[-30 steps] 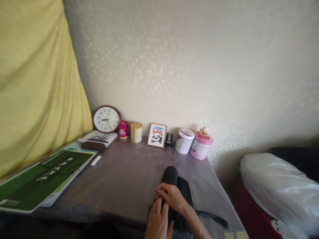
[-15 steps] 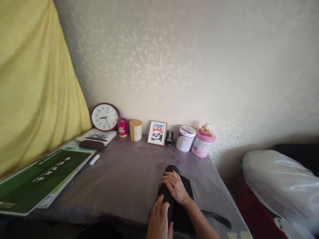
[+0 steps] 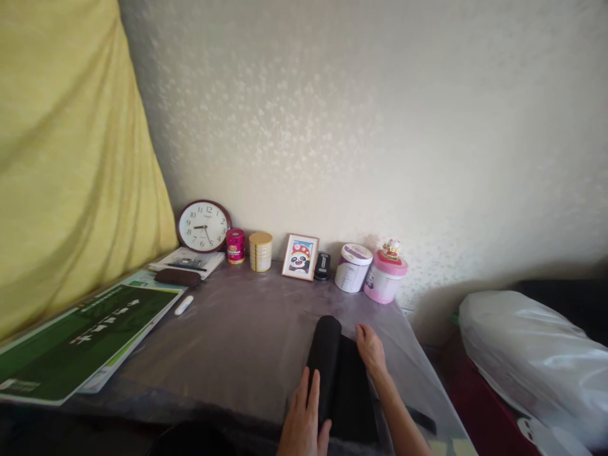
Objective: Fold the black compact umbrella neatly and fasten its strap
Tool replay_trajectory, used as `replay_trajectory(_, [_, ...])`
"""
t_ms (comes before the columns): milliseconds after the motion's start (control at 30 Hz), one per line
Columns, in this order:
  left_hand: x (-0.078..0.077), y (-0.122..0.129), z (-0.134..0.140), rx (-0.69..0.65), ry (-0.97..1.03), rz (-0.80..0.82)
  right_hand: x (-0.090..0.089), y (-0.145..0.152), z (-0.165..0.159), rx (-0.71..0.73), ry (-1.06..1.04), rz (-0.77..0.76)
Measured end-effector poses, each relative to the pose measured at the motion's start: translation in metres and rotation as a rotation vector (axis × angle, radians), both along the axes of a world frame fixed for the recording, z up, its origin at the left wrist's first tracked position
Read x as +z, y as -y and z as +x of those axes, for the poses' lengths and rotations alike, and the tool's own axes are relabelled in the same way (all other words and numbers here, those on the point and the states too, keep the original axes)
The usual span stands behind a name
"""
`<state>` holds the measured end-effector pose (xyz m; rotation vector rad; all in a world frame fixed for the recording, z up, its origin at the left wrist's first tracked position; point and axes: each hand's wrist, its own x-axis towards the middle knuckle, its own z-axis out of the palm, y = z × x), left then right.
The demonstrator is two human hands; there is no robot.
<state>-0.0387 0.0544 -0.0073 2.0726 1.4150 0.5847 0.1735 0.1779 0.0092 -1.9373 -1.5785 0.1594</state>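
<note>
A black rolled-up sheet (image 3: 325, 354) lies lengthwise on the table's near right part, with a flat unrolled flap on its right side. My left hand (image 3: 304, 411) rests on the near left side of the roll, its fingers stretched out and the thumb apart. At the flap's far right edge is my right hand (image 3: 372, 349), fingers bent and close together on that edge; the fingertips are partly hidden. A dark strap (image 3: 420, 420) lies right of my right forearm.
Along the wall stand a clock (image 3: 204, 227), a pink can (image 3: 235, 247), a yellow-lidded can (image 3: 261, 252), a panda picture frame (image 3: 301, 257), a small black object (image 3: 322, 266) and two round tubs (image 3: 354, 268). Green-covered papers (image 3: 109, 329) lie left; a plastic-wrapped bundle (image 3: 532, 342) sits right.
My right hand has left the top of the roll and moved right to the flap's edge. My left hand stays on the roll. The view has shifted slightly.
</note>
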Motion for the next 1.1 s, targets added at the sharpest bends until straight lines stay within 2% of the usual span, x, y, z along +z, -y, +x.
replay_trajectory(100, [0.000, 0.002, -0.001, -0.004, 0.027, 0.015, -0.006, 0.025, 0.017, -0.048, -0.057, -0.061])
replay_trajectory(233, [-0.002, 0.004, -0.002, -0.007, 0.033, 0.011, -0.008, 0.047, 0.017, -0.050, -0.233, -0.156])
replay_trajectory(367, [-0.006, 0.004, -0.001, 0.036, 0.043, -0.004, -0.004, 0.060, 0.004, -0.049, -0.242, -0.063])
replay_trajectory(467, [-0.011, 0.004, 0.000, 0.038, 0.077, -0.026, -0.003, 0.067, -0.005, -0.055, -0.250, -0.062])
replay_trajectory(667, [-0.014, 0.003, 0.002, 0.039, 0.080, -0.091, -0.002, 0.067, -0.019, -0.019, -0.384, -0.034])
replay_trajectory(800, [-0.004, 0.004, 0.004, 0.043, 0.053, -0.100, 0.011, 0.064, -0.033, 0.098, -0.460, 0.010])
replay_trajectory(933, [0.006, 0.005, 0.006, 0.077, -0.032, -0.140, 0.021, 0.056, -0.053, 0.115, -0.491, 0.080])
replay_trajectory(1100, [0.004, 0.004, 0.008, 0.087, -0.062, -0.131, 0.017, 0.041, -0.068, 0.126, -0.480, 0.086])
